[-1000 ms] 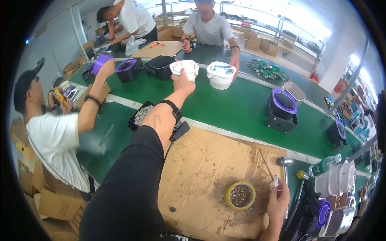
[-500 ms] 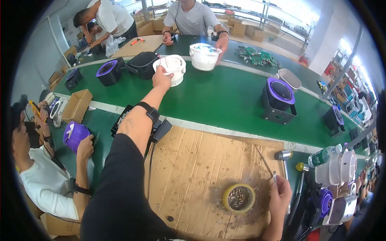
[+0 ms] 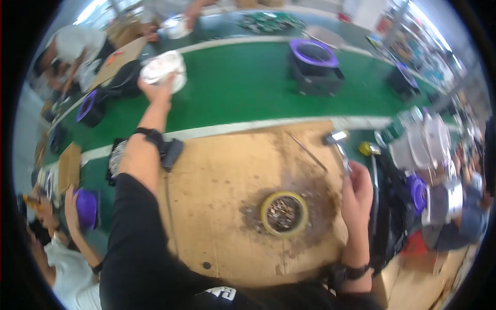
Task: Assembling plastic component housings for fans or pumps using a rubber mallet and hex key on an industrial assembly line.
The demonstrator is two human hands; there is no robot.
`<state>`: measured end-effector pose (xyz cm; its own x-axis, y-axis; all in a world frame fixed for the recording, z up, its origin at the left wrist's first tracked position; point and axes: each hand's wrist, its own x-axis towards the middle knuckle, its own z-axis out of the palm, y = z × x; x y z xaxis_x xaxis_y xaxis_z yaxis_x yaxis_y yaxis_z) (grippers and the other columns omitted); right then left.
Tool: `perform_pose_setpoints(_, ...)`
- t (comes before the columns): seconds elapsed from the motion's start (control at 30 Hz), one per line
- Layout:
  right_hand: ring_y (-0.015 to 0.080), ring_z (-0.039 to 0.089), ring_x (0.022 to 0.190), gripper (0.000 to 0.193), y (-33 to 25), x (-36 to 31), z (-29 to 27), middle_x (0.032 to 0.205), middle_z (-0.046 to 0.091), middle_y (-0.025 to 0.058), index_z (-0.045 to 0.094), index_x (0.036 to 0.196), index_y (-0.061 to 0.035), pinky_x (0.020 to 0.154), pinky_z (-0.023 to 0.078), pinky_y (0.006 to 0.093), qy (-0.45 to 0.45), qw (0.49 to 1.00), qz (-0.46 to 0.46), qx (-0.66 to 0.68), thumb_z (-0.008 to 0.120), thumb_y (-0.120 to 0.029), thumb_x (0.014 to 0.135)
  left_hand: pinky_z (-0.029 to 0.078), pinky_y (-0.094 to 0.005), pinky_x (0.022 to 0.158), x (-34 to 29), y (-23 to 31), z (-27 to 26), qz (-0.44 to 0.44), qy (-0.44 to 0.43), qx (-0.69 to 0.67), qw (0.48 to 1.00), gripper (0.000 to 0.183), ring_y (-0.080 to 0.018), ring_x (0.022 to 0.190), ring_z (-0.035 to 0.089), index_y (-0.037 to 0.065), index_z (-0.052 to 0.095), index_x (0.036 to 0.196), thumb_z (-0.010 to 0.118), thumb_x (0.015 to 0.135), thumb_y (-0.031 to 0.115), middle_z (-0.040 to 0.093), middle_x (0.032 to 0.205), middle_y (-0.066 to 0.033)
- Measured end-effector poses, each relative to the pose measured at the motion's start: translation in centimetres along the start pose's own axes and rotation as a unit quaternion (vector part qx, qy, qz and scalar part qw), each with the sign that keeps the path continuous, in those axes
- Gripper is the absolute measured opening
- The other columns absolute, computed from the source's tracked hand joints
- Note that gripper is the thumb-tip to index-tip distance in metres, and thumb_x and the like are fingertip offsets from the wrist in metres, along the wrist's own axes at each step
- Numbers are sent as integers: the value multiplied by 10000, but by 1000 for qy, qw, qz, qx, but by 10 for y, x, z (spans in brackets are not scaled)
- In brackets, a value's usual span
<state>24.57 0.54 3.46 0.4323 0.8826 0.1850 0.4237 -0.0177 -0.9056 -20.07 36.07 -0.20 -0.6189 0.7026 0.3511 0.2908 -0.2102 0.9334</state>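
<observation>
At the upper left, my left hand is closed on the rim of a white plastic housing over the green conveyor belt. My right hand is above the right edge of the cardboard sheet, thumb and fingers pinched on a small metal piece. Just beyond those fingertips lies a hammer, its metal head toward the belt. A thin rod rests on the cardboard. Nearer me is a yellow ring holding many small metal pieces. Motion blurs the picture.
Black-and-purple housings stand on the belt. To the right are a yellow-ended tool, a green-labelled bottle and stacked white housings. At left, a co-worker handles a purple housing; an open carton stands nearby. Other people work across the belt.
My view has swung to the right and downward. My left hand still grips the white housing. The co-worker across the belt has moved another white housing away from the belt, to the left.
</observation>
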Motion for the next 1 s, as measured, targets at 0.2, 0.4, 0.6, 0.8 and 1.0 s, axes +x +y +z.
perform_pose_setpoints(0.2,298,656,996,305,20,20,-26,1089,660,202,565,1203,30,879,497,347,43,994,15,-101,511,42,903,393,-406,1099,2,-5,-5,40,-37,-39,998,1127,-303,1303,467,31,177,1479,940,656,130,405,1446,-202)
perform_pose_setpoints(0.4,139,625,790,347,19,21,-14,1046,643,114,595,1237,-16,707,509,279,-28,984,-55,-169,524,52,904,414,-368,1035,-44,33,-20,19,-37,20,999,804,-281,1216,494,51,389,1274,928,697,198,458,1311,-188)
perform_pose_setpoints(0.6,343,618,878,324,-1,21,-1,1026,631,206,662,1143,8,806,498,384,-55,973,-82,-210,537,10,844,483,-358,938,-127,113,-79,-58,-132,-15,989,795,-244,1154,537,66,373,1326,896,736,167,500,1256,-177)
perform_pose_setpoints(0.8,295,629,771,224,-4,21,14,1052,623,173,685,1078,10,736,509,391,-66,942,-102,-313,640,-125,906,522,-374,1002,-238,155,-182,48,-295,-21,954,779,-253,1234,525,104,337,1317,791,707,-64,440,1318,-135)
perform_pose_setpoints(1.0,350,607,932,139,-5,26,29,1033,629,144,677,952,-21,809,492,428,-60,916,-161,-363,693,-123,859,505,-349,983,-336,165,-255,-19,-272,34,961,723,-240,1231,510,76,317,1309,702,726,-112,391,1285,-136)
